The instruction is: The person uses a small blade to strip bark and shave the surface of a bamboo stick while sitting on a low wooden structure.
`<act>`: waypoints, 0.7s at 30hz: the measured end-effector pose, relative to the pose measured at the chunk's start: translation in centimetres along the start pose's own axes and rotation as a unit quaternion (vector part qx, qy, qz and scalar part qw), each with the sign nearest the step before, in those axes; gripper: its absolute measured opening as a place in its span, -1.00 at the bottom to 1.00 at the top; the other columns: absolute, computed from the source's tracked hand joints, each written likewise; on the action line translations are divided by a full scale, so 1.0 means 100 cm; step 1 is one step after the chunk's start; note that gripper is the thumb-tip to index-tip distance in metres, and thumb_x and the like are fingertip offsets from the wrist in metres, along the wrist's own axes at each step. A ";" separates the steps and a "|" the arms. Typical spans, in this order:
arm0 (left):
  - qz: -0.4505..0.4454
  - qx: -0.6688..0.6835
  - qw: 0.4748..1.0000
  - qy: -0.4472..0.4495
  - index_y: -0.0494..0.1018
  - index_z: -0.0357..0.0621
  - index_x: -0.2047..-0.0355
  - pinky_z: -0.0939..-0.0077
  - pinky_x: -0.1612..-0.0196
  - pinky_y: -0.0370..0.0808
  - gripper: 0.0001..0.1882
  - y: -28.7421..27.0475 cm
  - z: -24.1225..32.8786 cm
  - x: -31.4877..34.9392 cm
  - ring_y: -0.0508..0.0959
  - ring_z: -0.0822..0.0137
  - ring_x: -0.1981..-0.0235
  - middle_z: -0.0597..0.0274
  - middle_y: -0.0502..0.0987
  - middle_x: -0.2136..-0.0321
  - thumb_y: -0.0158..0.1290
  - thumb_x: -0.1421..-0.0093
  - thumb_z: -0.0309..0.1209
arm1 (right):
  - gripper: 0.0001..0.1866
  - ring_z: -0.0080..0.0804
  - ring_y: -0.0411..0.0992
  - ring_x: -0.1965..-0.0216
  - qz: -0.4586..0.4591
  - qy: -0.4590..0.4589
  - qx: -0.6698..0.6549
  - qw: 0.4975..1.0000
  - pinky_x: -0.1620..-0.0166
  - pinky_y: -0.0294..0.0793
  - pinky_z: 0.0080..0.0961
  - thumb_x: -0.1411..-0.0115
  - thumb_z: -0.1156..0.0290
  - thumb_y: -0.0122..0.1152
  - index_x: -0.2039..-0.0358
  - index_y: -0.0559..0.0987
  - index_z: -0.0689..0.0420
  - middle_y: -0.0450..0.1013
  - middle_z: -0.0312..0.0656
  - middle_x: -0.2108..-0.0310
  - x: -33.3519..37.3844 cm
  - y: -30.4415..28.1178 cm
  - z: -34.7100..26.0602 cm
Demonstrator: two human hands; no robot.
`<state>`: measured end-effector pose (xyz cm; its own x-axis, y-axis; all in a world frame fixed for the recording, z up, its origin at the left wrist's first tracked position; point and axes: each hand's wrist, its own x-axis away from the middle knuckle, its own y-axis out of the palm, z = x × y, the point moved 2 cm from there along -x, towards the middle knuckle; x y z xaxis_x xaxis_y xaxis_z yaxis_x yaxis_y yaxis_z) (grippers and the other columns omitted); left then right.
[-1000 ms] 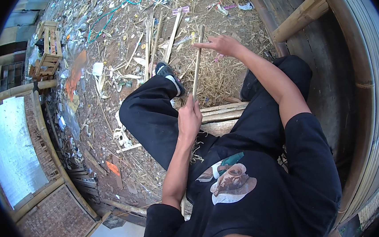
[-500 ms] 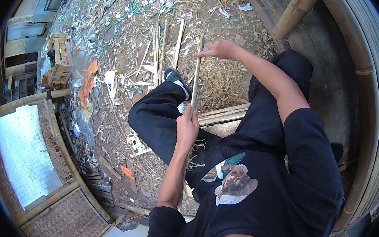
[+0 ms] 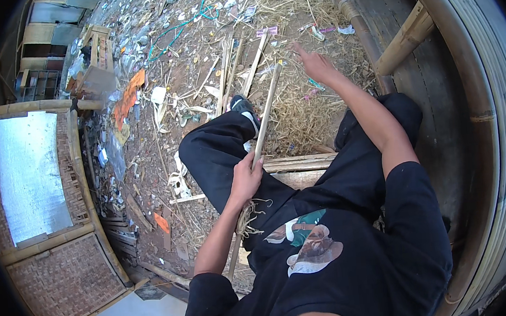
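Observation:
My left hand (image 3: pixel 246 179) is closed around a long, narrow bamboo strip (image 3: pixel 268 106). The strip slants up from beside my left forearm, past my raised knee, to a free end in front of me. Beyond and right of that end is my right hand (image 3: pixel 318 68), apart from the strip, with its index finger stretched out. The other fingers of that hand look partly bent, and nothing shows in it. Curly thin shavings (image 3: pixel 248 219) hang by my left wrist, over my dark trousers.
Several bamboo strips (image 3: pixel 255 66) lie past my left shoe (image 3: pixel 243 106). Straw (image 3: pixel 303 118) and litter cover the ground. A split-wood edge (image 3: pixel 300 164) lies between my legs. Bamboo posts (image 3: pixel 405 40) stand right; a woven panel (image 3: pixel 66 276) and wooden crate (image 3: pixel 101 51) are left.
My right hand has come away from the strip's far end, moving right. My left hand still grips the strip. The whole view has shifted slightly.

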<state>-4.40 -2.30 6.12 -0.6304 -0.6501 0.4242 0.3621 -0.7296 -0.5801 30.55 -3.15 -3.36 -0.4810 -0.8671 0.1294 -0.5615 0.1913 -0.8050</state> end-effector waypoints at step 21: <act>-0.154 0.403 0.894 -0.123 0.33 -0.12 0.15 0.69 0.81 -0.03 -0.81 0.024 0.019 -0.065 0.03 0.65 0.83 0.51 0.13 0.72 -0.19 -0.37 -0.31 | -0.54 -0.01 0.42 0.41 0.021 -0.185 -0.203 0.961 0.32 0.39 -0.23 -0.13 0.68 -0.07 -0.07 0.37 0.13 0.38 0.05 0.49 0.070 0.001 -0.080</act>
<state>1.87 -0.22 3.36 -0.6509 -0.3458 0.6758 0.6365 -0.7338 0.2375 21.80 -5.51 2.09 -0.2788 -0.9443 -0.1747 -0.7995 0.3290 -0.5026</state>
